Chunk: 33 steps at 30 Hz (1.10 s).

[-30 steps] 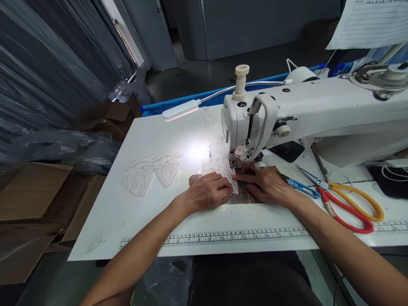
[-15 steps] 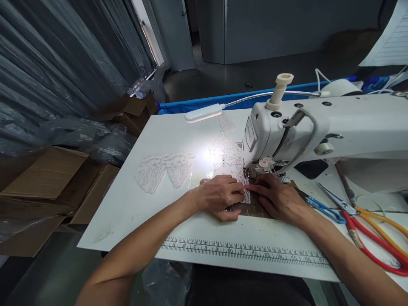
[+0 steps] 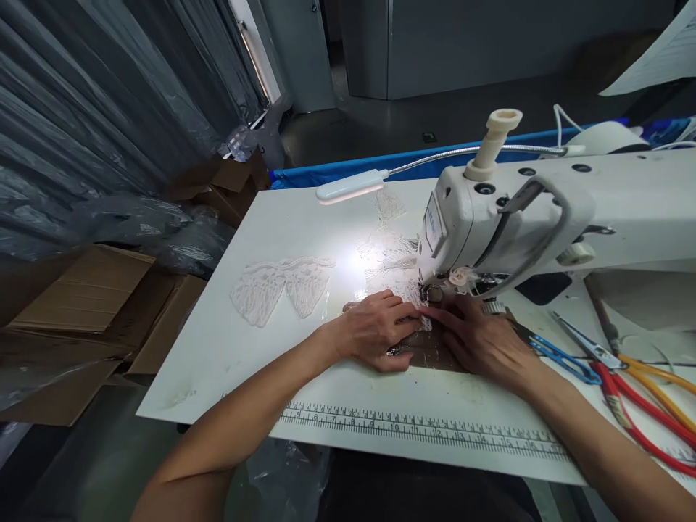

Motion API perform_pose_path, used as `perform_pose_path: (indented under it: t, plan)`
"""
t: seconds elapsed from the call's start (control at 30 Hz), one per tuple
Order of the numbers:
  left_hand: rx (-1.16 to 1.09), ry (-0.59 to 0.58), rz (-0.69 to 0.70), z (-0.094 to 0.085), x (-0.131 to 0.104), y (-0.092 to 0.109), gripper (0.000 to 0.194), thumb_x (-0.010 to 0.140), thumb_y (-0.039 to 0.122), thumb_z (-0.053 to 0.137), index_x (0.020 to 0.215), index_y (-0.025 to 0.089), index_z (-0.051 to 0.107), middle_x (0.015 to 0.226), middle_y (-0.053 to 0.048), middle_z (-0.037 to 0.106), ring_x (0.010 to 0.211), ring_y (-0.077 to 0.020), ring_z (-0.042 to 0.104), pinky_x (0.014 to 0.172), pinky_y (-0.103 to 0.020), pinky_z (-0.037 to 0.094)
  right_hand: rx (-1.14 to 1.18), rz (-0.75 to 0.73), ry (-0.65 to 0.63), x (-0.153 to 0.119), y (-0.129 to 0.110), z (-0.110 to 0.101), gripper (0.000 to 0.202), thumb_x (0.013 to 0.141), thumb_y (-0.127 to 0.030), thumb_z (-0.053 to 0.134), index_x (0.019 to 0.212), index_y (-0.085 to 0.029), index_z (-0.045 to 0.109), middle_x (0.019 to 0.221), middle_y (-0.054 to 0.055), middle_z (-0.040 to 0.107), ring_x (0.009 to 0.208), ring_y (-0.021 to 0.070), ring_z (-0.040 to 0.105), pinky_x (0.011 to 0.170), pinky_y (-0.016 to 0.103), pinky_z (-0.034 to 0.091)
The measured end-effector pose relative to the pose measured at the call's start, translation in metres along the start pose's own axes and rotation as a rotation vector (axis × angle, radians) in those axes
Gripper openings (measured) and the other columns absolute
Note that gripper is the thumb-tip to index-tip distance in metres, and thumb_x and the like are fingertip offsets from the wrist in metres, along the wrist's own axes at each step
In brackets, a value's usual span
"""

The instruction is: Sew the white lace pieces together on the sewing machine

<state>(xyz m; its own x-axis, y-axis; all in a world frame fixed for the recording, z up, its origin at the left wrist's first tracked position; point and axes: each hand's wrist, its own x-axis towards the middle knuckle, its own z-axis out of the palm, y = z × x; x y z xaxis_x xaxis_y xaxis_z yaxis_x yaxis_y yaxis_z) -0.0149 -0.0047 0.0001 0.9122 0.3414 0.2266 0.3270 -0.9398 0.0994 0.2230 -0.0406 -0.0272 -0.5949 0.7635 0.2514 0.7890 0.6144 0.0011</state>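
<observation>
White lace lies under the needle area of a white sewing machine. My left hand rests on the lace edge, its fingers bent and pressed down on it. My right hand is just right of the needle, its index finger reaching left to the lace edge and its other fingers curled together, partly hidden. Below both hands is the brown machine plate. Another lace piece with two scallops lies flat on the white table to the left.
A lit lamp hangs over the table. At the right lie blue snips, orange-handled scissors and a red-handled tool. A ruler strip runs along the front edge. Open cardboard boxes stand at the left.
The lace between my hands has moved away from me toward the needle, with less of it showing in front. The view has shifted slightly, and both hands keep nearly the same places.
</observation>
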Motion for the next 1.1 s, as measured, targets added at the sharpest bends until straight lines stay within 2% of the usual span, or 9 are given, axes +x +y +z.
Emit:
perform_pose_path:
  t: [0.2, 0.3, 0.43, 0.67, 0.8, 0.97, 1.1]
  plan:
    - [-0.006, 0.013, -0.020, 0.0024, 0.0004, -0.0018, 0.045, 0.087, 0.040, 0.048, 0.114, 0.008, 0.064, 0.108, -0.014, 0.064, 0.085, -0.0229, 0.058, 0.081, -0.039, 0.046, -0.012, 0.008, 0.028, 0.0002, 0.0001, 0.0010, 0.043, 0.097, -0.025, 0.036, 0.133, -0.022, 0.058, 0.100, 0.016, 0.065, 0.089, 0.0318, 0.060, 0.055, 0.030, 0.038]
    - [0.002, 0.013, -0.050, 0.0030, 0.0015, -0.0018, 0.044, 0.087, 0.040, 0.049, 0.115, 0.008, 0.063, 0.111, -0.015, 0.063, 0.086, -0.0235, 0.058, 0.083, -0.041, 0.045, -0.004, 0.011, 0.037, 0.0008, 0.0007, 0.0003, 0.043, 0.096, -0.024, 0.035, 0.133, -0.019, 0.058, 0.102, 0.017, 0.065, 0.085, 0.0301, 0.060, 0.058, 0.032, 0.042]
    - [0.015, 0.008, -0.077, 0.0037, 0.0028, -0.0012, 0.045, 0.087, 0.040, 0.050, 0.116, 0.008, 0.061, 0.119, -0.016, 0.061, 0.090, -0.0254, 0.058, 0.084, -0.043, 0.045, 0.095, -0.009, 0.028, -0.0003, 0.0001, -0.0028, 0.043, 0.097, -0.023, 0.034, 0.132, -0.019, 0.058, 0.107, 0.016, 0.064, 0.089, 0.0287, 0.060, 0.060, 0.033, 0.045]
    - [0.053, -0.011, -0.107, 0.0041, 0.0048, -0.0028, 0.048, 0.087, 0.043, 0.051, 0.117, 0.006, 0.060, 0.116, -0.016, 0.060, 0.090, -0.0258, 0.057, 0.085, -0.044, 0.043, 0.063, 0.006, 0.068, 0.0032, -0.0043, -0.0040, 0.041, 0.097, -0.022, 0.036, 0.129, -0.017, 0.061, 0.103, 0.017, 0.064, 0.088, 0.0292, 0.060, 0.066, 0.038, 0.049]
    - [0.071, -0.019, -0.116, 0.0028, 0.0061, -0.0032, 0.052, 0.089, 0.045, 0.047, 0.119, 0.004, 0.058, 0.118, -0.017, 0.058, 0.091, -0.0255, 0.056, 0.086, -0.042, 0.043, 0.058, 0.004, 0.047, 0.0040, -0.0054, -0.0043, 0.042, 0.096, -0.019, 0.036, 0.131, -0.019, 0.059, 0.109, 0.018, 0.063, 0.092, 0.0308, 0.059, 0.065, 0.038, 0.048]
    - [0.086, -0.034, -0.139, 0.0020, 0.0078, -0.0039, 0.051, 0.090, 0.048, 0.045, 0.115, 0.006, 0.060, 0.119, -0.017, 0.057, 0.092, -0.0257, 0.056, 0.084, -0.041, 0.043, -0.017, 0.052, 0.009, 0.0039, -0.0087, -0.0015, 0.044, 0.094, -0.018, 0.039, 0.133, -0.017, 0.057, 0.105, 0.018, 0.064, 0.085, 0.0310, 0.060, 0.065, 0.040, 0.047]
    - [0.099, -0.026, -0.152, 0.0027, 0.0090, -0.0052, 0.056, 0.090, 0.051, 0.045, 0.117, 0.005, 0.059, 0.121, -0.018, 0.055, 0.093, -0.0258, 0.055, 0.085, -0.042, 0.043, 0.055, 0.089, -0.011, -0.0011, -0.0056, 0.0001, 0.045, 0.094, -0.022, 0.041, 0.137, -0.020, 0.053, 0.117, 0.019, 0.061, 0.094, 0.0339, 0.061, 0.065, 0.041, 0.050]
